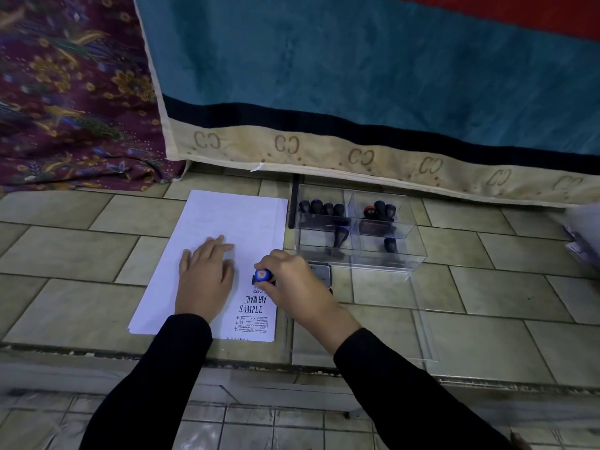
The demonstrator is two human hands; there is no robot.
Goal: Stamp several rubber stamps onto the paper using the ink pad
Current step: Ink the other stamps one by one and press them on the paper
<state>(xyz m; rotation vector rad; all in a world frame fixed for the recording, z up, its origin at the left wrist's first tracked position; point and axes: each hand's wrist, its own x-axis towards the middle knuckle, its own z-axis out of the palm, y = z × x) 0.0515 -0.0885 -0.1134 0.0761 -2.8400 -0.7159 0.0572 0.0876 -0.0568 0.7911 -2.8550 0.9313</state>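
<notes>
A white sheet of paper (227,222) lies on the tiled floor, with several printed marks such as "SAMPLE" and "AIR MAIL" along its near right side. My left hand (204,277) lies flat on the paper with straight fingers. My right hand (292,280) grips a blue-topped rubber stamp (262,275) and holds it down on the paper just above the "AIR MAIL" mark. The ink pad (321,271) sits just right of the paper, mostly hidden behind my right hand.
A clear plastic organiser (357,254) with several black-handled stamps stands right of the paper. Its clear lid (418,336) lies on the tiles in front of it. A teal mattress (357,76) and patterned cloth (65,92) border the far side.
</notes>
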